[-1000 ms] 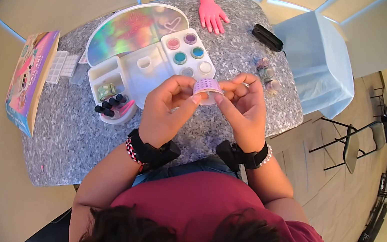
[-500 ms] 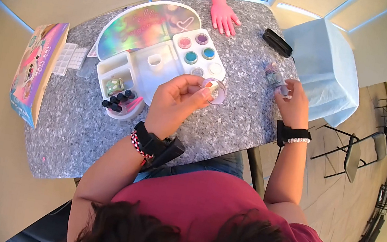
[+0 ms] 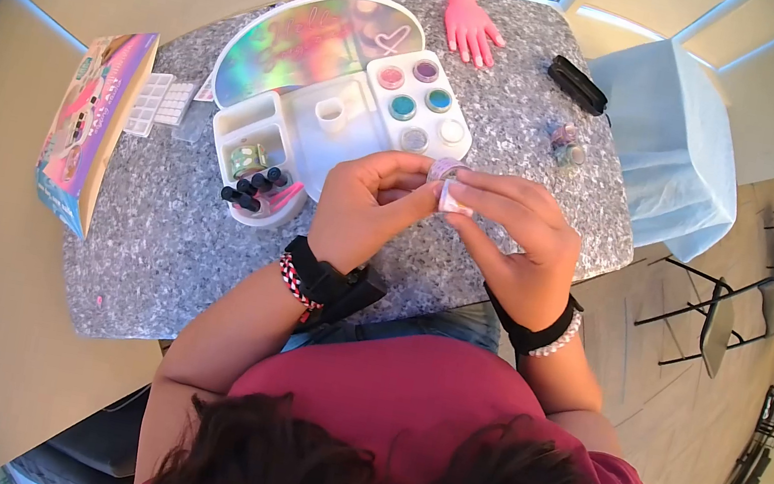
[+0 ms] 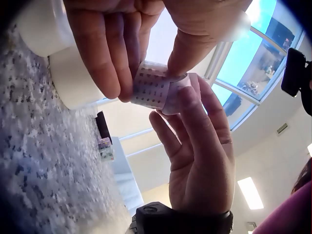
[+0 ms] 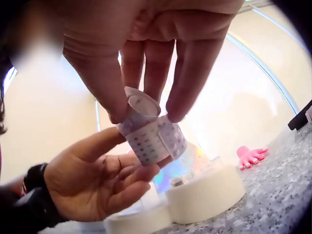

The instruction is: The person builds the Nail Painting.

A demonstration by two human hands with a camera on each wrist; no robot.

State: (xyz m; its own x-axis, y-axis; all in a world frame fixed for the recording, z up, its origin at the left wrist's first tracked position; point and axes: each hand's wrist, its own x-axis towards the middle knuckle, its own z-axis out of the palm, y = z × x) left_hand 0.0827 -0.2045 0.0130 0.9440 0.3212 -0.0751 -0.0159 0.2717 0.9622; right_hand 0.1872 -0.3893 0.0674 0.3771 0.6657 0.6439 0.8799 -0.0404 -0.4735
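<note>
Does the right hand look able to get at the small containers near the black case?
Probably yes: only bare tabletop shows between the right hand and the small containers, though it pinches the dotted roll and may need to let go.

the pale strip (image 5: 148, 144) is patterned with dark dots; the worktop (image 3: 171, 228) is speckled grey; the model hand (image 3: 469, 24) is coloured pink.

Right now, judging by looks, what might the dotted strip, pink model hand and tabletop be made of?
Dotted strip: thin, smooth-looking paper or plastic film, probably, since it curls. Pink model hand: plastic or rubber, likely; one even, matte-looking colour. Tabletop: smooth stone or laminate, perhaps, given its granite-like grey speckle.
</note>
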